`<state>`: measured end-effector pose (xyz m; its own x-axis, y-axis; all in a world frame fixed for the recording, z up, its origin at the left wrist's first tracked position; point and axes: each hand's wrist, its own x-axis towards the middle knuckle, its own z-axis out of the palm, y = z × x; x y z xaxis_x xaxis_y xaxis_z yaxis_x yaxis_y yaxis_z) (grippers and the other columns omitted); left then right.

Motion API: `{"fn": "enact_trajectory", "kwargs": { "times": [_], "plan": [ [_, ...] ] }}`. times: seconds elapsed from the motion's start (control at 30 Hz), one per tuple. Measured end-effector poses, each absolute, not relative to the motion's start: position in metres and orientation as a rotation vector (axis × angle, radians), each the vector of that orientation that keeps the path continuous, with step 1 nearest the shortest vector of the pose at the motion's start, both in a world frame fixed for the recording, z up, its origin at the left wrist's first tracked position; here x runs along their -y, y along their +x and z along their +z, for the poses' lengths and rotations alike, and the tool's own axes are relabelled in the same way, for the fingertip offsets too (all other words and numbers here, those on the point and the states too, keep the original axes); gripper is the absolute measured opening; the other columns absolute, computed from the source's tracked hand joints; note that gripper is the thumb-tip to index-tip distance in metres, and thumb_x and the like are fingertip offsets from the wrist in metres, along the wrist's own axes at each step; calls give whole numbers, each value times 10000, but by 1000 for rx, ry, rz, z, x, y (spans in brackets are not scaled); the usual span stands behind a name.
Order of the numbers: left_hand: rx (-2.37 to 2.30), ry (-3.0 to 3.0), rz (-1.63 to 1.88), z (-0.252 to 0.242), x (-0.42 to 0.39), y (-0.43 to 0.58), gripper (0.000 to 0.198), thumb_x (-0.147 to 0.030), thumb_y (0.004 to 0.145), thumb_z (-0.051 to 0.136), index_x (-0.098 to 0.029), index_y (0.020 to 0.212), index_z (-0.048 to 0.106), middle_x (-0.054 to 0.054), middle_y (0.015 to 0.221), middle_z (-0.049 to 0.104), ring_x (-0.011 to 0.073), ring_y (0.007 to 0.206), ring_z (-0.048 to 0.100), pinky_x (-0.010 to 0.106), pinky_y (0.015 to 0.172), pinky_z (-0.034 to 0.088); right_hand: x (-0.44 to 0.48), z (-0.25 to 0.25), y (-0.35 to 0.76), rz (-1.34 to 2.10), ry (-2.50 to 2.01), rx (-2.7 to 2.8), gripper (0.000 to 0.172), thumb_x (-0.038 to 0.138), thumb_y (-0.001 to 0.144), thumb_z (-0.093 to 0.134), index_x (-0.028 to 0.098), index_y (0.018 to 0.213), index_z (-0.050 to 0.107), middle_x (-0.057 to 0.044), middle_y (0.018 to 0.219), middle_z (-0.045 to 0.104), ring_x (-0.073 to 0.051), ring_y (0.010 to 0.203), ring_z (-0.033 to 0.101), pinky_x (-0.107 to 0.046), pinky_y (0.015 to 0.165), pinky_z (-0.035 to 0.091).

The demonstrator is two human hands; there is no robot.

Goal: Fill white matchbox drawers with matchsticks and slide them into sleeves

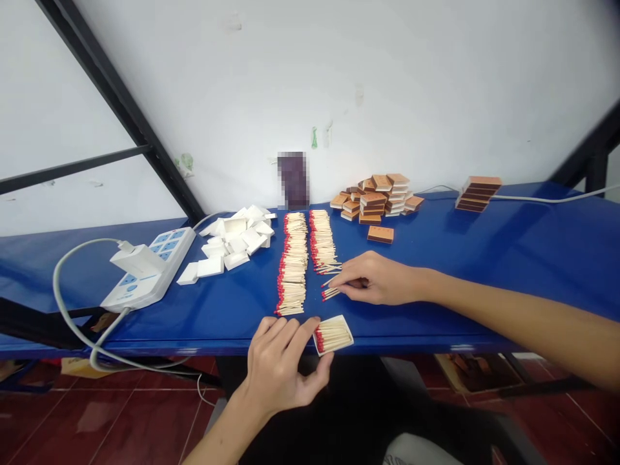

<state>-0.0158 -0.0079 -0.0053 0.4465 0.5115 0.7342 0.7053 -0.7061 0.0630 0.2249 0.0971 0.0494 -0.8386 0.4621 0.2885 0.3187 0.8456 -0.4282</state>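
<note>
My left hand [285, 365] grips a small white matchbox tray [347, 328] by its left end, at the table's front edge. Red-tipped matches [334, 337] lie side by side inside that tray. Above and to the right, my right hand [380, 279] is closed in a pinch on a few matches [330, 294], their red heads pointing left. Just beyond those fingers is the near end of the shorter row of matches [322, 239]. A longer row of matches [293, 265] runs beside it on the left.
White empty trays [237, 236] are heaped at left, near a power strip [159, 265] with a plugged-in charger and cables. Brown matchboxes [380, 197] are piled at the back right, one box [380, 234] in front. A separate matchbox stack [478, 194] leans farther right on the blue table [533, 258].
</note>
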Motion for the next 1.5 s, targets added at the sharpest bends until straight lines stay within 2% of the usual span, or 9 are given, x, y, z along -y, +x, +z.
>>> {"fn": "enact_trajectory", "kwargs": {
  "times": [0.17,0.27,0.6,0.97,1.13,1.33,1.5],
  "plan": [
    [1086,-2479,-1116,-4,10,-17,326,-276,816,646,-137,1109,621,61,772,654,197,632,565,343,610,396,-101,45,228,457,-698,2616,218,101,796,551,148,900,736,1,659,614,-95,556,503,-218,587,390],
    [1102,-2476,-1113,-4,10,-17,327,-280,814,650,-143,1110,620,64,783,658,204,644,578,345,618,413,-102,45,227,437,-707,2635,174,110,785,565,149,849,722,11,637,588,-91,547,485,-215,581,383],
    [1093,-2502,-1084,-6,9,-20,368,-268,814,652,-144,1156,602,81,838,645,218,697,585,344,650,475,-102,46,226,422,-767,2637,217,122,789,580,145,939,736,23,618,571,-91,537,484,-217,587,386],
    [1076,-2506,-1026,-4,8,-19,345,-277,827,626,-136,1142,608,81,818,643,225,691,588,347,635,463,-102,45,226,516,-730,2630,190,134,808,571,148,914,728,13,633,607,-94,541,505,-219,590,388],
    [1079,-2524,-1008,-3,7,-19,354,-275,833,623,-136,1157,596,82,837,647,232,708,590,354,643,461,-99,50,225,545,-710,2636,177,162,829,575,143,916,728,26,610,571,-92,531,482,-226,593,379],
    [1077,-2511,-1005,-4,7,-19,353,-276,836,622,-140,1160,594,78,830,643,230,707,583,350,643,449,-98,46,223,516,-718,2630,173,293,869,617,160,904,720,42,589,530,-86,524,470,-224,567,347],
    [1093,-2528,-994,-4,8,-19,360,-273,838,624,-135,1169,591,81,842,643,235,719,582,356,649,449,-97,45,224,544,-708,2600,132,257,842,629,154,830,710,41,583,530,-78,510,465,-216,558,357]
  ]
}}
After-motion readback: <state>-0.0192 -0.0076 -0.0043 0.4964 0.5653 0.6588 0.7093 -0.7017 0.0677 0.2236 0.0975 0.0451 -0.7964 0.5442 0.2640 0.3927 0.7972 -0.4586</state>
